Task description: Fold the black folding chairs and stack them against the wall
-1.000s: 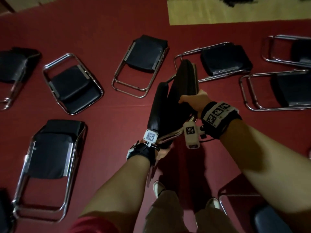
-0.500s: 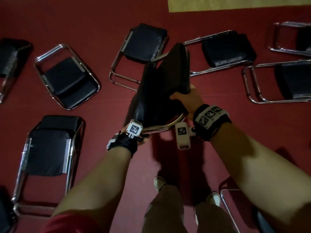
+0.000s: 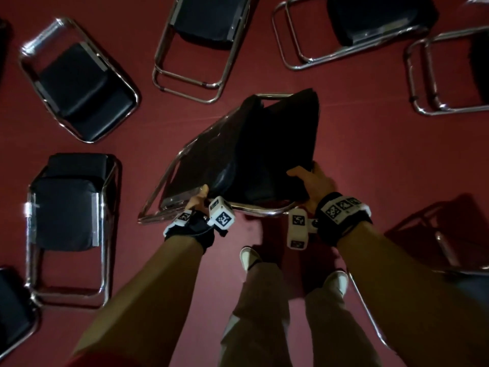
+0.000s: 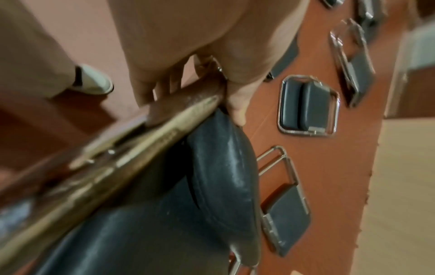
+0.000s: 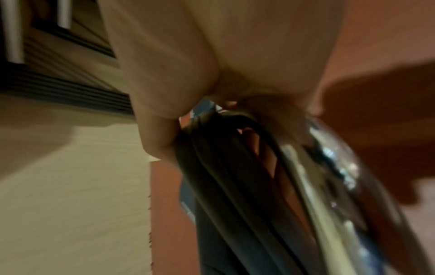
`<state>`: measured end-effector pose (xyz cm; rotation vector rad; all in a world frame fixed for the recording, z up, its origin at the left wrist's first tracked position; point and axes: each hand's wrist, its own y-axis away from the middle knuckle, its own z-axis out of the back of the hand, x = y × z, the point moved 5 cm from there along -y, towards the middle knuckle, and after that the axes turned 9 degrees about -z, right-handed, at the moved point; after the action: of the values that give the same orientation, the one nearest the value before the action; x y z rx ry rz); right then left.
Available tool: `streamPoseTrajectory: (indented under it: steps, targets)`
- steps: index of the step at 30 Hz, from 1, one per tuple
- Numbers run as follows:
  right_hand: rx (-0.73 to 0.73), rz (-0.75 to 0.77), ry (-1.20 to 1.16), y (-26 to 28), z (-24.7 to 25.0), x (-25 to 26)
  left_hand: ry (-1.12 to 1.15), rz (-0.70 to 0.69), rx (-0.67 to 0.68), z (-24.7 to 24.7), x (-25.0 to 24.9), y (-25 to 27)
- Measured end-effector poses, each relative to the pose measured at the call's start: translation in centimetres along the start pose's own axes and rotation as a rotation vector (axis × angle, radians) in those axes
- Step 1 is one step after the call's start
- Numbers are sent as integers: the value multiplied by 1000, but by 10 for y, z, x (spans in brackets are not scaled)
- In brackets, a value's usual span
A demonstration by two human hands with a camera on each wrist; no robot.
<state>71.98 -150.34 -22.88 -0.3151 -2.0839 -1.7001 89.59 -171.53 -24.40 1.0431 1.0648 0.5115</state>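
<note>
Between your feet and the scattered chairs, you hold the folded chair (image 3: 238, 154) off the red carpet (image 3: 370, 168). Your left hand (image 3: 197, 202) curls its fingers round the chrome frame tube (image 4: 141, 141); your right hand (image 3: 315, 181) grips the black seat edge. Half a second ago the chair stood steeper; now it tips flatter and the view has swung downward, so you seem to be carrying it. Other folded chairs (image 3: 79, 83) lie flat around you; no wall shows.

Head cam looks straight down from up high; both wrist cams sit super close, all sharing the held chair (image 3: 238, 154).
</note>
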Motion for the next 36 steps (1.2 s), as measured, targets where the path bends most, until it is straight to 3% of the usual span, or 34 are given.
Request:
streamPoseTrajectory:
  steps: [9, 12, 19, 27, 33, 36]
  targets:
    - [59, -201, -109, -68, 135, -100, -141, 27, -60, -56, 106, -8]
    - [85, -267, -140, -99, 178, -139, -208, -26, -80, -74, 153, -17]
    - [39, -313, -158, -173, 259, -212, -80, 59, -86, -100, 272, -71]
    - [51, -471, -184, -238, 302, -299, -52, -16, -156, -108, 344, -129]
    - [-8, -516, -271, -255, 314, -368, -17, -93, -186, -93, 386, -151]
    - [-42, -480, -299, -266, 319, -403, -61, -57, -137, -82, 409, -165]
